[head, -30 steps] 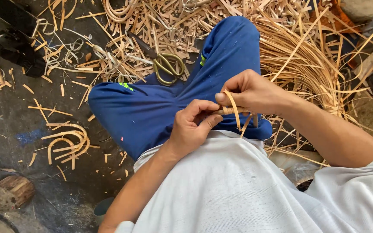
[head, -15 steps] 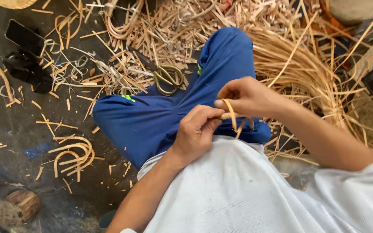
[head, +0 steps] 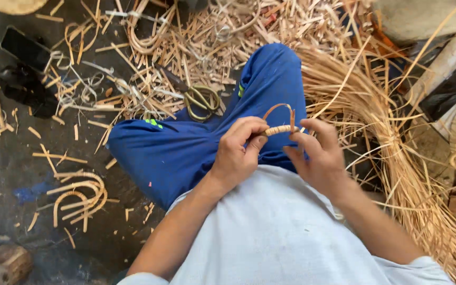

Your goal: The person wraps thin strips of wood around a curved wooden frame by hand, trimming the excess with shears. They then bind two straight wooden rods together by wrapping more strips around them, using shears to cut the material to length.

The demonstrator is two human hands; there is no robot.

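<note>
Cane strip (head: 281, 129), partly wrapped into a short bound piece, lies crosswise between both hands above the blue-trousered lap (head: 186, 153), its loose end arching upward. Left hand (head: 238, 153) pinches the wrapped end; right hand (head: 317, 158) grips the other, equally near.

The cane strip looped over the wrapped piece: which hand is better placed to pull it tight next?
Probably the right hand. Its fingers already sit at the free end of the cane strip, while the left hand grips the wrapped piece and steadies it.
</note>
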